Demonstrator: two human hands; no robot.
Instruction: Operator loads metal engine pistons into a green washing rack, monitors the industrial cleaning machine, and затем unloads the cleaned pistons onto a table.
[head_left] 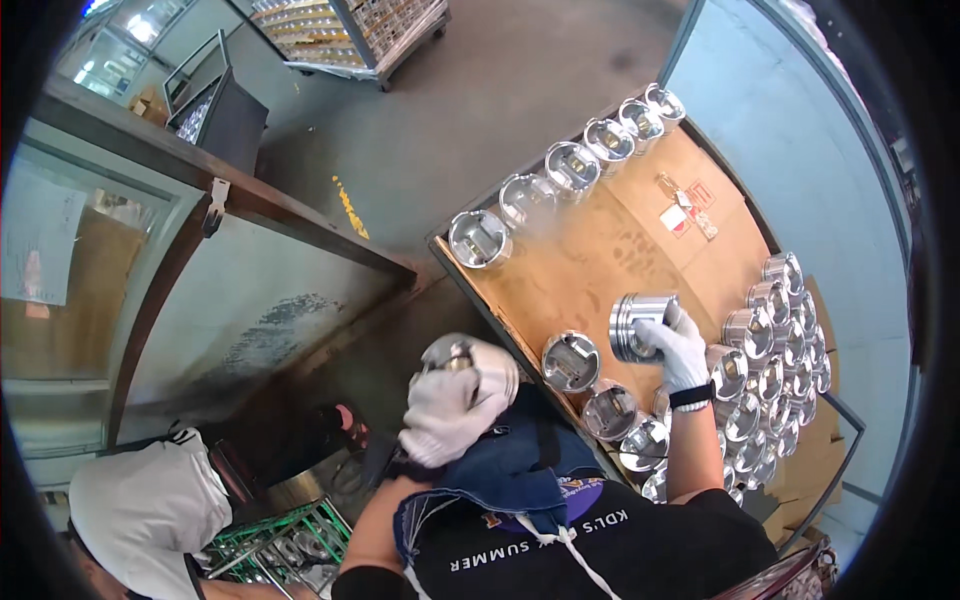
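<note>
My left hand (440, 415), in a white knit glove, is closed round a shiny metal piston (492, 368) in front of my body, off the table's near edge. My right hand (684, 352), gloved the same way with a dark band at the wrist, grips another piston (628, 328) by its side above the cardboard sheet (640, 240). That piston lies tilted, its ring grooves facing left. Closest to it on the sheet stands an upright piston (571, 361) with its hollow end up. A second one (609, 411) sits just nearer to me.
Several pistons (572, 168) line the table's far left edge. A dense group (768, 380) fills the right side. A glazed partition (210, 200) stands at left. Another person (150, 500) bends by a green rack (285, 550). A loaded cart (350, 40) is farther off.
</note>
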